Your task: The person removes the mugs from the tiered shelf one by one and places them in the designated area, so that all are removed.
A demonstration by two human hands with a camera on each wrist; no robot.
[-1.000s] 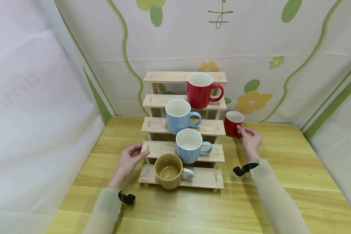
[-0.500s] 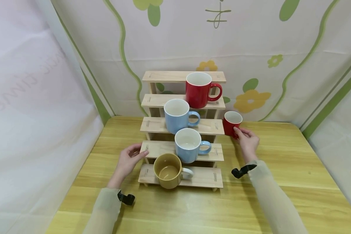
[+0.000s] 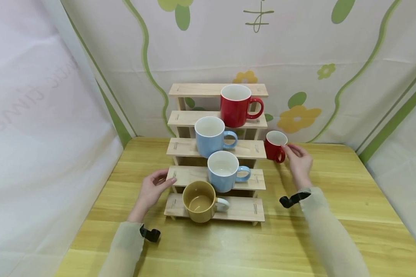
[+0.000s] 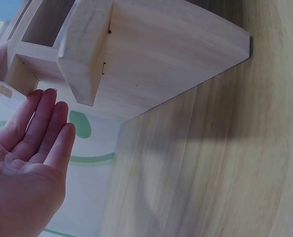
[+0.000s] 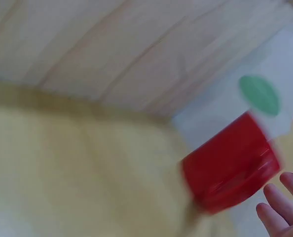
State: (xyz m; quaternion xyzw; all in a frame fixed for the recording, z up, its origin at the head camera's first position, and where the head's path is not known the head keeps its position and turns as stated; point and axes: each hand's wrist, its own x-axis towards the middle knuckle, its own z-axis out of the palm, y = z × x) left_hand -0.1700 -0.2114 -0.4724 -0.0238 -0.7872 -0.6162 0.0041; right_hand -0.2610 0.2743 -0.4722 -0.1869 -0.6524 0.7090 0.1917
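Observation:
A stepped wooden display stand (image 3: 180,177) carries a large red mug (image 3: 234,111), two light blue mugs (image 3: 208,142) and a mustard mug (image 3: 198,212) with a white handle. My left hand (image 3: 152,191) holds the left end of a lower step, thumb on top and fingers under its edge (image 4: 38,131). On the table to the right of the stand sits a small red mug (image 3: 272,149), upright, handle toward me. My right hand (image 3: 299,163) is beside it, fingers spread; in the right wrist view the fingertips (image 5: 267,190) stand just off the blurred mug (image 5: 225,165).
The wooden table (image 3: 208,250) runs back to a white fabric backdrop (image 3: 208,50) printed with flowers and vines. Another white cloth (image 3: 38,127) hangs along the left side. The top step (image 3: 197,90) rises close to the backdrop.
My right hand has let go of the small red mug's handle and drawn slightly right, so the handle now shows. My left hand stays at the stand.

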